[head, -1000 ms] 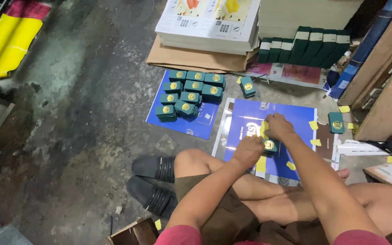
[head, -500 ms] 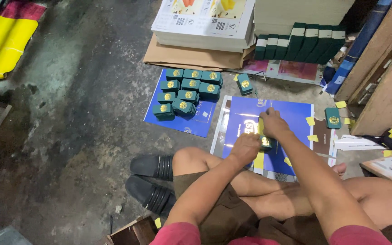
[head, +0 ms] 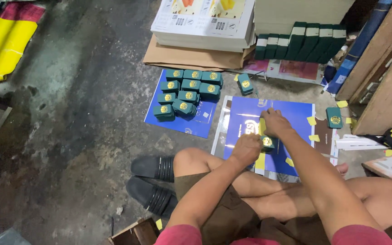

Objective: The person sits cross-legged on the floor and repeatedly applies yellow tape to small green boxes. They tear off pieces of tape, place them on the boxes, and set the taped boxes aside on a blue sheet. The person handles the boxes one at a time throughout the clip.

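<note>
Two bare hands work over a glossy blue printed sheet (head: 286,115) lying flat on the concrete floor. Left hand (head: 247,149): fingers curled in a loose fist, pressing against a small dark green booklet with a gold emblem (head: 267,143) that lies on the blue sheet, over a yellow paper strip (head: 262,159). Right hand (head: 275,122): palm down, fingers bent, resting just beyond the booklet on the sheet; whether it grips anything cannot be told. Person sits cross-legged, knees bare, behind the sheet.

Left of the work area: a second blue sheet (head: 191,124) carrying a cluster of matching green booklets (head: 189,90) in short stacks. One separate green booklet (head: 245,84) lies between the two sheets, another (head: 334,117) at the right edge. Small yellow paper tabs (head: 312,120) scattered near it. A pair of black sandals (head: 153,181) sits beside the left knee.
</note>
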